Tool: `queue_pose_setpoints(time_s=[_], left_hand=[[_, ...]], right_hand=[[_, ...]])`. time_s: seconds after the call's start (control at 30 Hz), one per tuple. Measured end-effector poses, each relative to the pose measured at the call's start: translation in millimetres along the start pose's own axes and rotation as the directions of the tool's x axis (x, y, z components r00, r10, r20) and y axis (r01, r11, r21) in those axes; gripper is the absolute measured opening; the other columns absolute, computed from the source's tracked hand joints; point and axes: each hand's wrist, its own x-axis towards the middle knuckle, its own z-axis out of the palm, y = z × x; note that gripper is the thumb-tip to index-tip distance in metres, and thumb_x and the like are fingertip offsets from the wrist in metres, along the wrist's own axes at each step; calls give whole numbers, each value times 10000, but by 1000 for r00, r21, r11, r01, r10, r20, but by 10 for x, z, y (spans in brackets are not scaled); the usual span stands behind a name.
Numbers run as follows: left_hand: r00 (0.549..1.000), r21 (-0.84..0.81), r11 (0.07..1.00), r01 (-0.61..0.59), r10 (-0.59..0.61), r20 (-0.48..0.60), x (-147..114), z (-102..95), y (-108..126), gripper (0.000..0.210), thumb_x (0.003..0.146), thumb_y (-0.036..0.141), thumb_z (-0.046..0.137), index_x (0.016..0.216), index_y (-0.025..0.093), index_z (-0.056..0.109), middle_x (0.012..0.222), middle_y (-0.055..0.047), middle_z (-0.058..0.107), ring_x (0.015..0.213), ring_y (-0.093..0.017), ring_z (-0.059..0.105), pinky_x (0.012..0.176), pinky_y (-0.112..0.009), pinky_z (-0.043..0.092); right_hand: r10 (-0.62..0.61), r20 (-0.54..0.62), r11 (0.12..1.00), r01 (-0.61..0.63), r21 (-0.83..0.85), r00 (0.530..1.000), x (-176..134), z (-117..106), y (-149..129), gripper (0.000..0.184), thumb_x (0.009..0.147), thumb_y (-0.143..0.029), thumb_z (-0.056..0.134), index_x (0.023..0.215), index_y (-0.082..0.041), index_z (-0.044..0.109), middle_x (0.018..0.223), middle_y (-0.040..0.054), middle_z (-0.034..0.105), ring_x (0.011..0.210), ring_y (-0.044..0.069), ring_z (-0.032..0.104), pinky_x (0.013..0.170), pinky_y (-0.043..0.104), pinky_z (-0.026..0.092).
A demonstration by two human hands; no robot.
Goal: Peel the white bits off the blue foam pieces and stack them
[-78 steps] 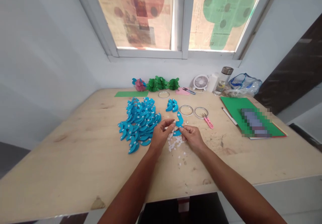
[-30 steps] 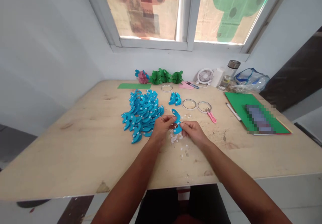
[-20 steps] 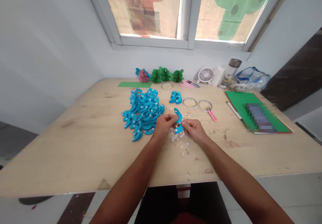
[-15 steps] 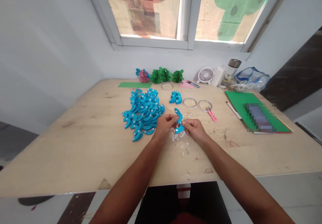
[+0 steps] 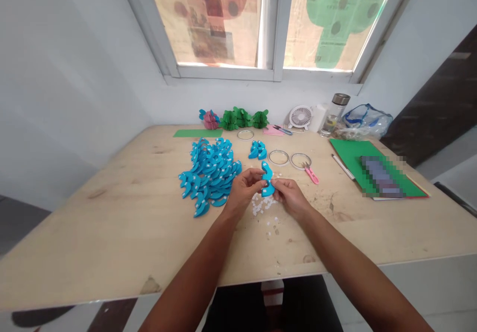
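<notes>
A curved blue paper piece (image 5: 267,174) with small white patches is held up between my two hands over the table. My left hand (image 5: 245,187) pinches its left edge with thumb and fingers. On the other side, my right hand (image 5: 291,193) has its fingertips closed on the lower right edge. Small white paper scraps (image 5: 261,205) lie on the wood under the hands. Left of them spreads a large heap of similar blue paper pieces (image 5: 212,170), and a small blue stack (image 5: 257,149) sits just beyond my hands.
Tape rolls (image 5: 278,164) and pink-handled snips (image 5: 311,174) lie right of centre. Green paper crafts (image 5: 241,117), a white fan (image 5: 300,117) and a glass bottle (image 5: 334,116) line the wall. Green sheets (image 5: 354,158) with a blurred-out object lie right, beside a pen (image 5: 343,166).
The blue piece has turned slightly in my fingers, and my left thumb and fingers have shifted their hold on it. The camera view has tilted upward a little.
</notes>
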Motion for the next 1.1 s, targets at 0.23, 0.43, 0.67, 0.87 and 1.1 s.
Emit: queue_pose_setpoints(time_s=[0.23,0.43,0.67,0.87,1.1], left_hand=[[999,-7,1000,5,-5,39,-14,5,39,252,575,232,723,804,157,648,664,0,648,629,-128,600,586,-239,466],[998,6,999,46,-46,33,-28,13,81,280,589,266,712,838,153,651,650,-13,654,608,-136,609,545,-228,447],[999,42,998,38,-37,-24,-11,14,45,232,563,261,708,761,152,653,613,-7,639,569,-136,599,527,-230,449],[998,19,998,58,-58,-28,-1,13,-2,238,545,249,712,753,150,651,627,-10,651,557,-130,592,536,-239,455],[997,31,997,75,-75,17,-9,21,-6,243,548,237,711,764,148,643,581,7,624,538,-122,578,531,-237,451]], right_hand=[[-3,-15,998,4,64,1000,6,-10,14,403,735,-439,607,456,-168,505,403,-19,476,411,81,359,439,238,225],[-50,-31,998,50,-24,998,3,-7,0,425,730,-453,607,434,-170,493,382,-25,456,393,76,330,430,237,221],[-57,-23,985,53,-162,998,-4,0,-9,471,746,-512,557,424,-175,492,380,-14,454,392,87,348,431,241,244],[-157,-106,966,130,-225,982,0,-3,-3,424,764,-469,547,467,-168,506,423,-18,460,425,94,383,451,237,273],[-212,-129,942,168,-290,969,18,-31,27,257,718,-371,595,572,-159,586,556,-5,524,563,134,485,514,239,344]])
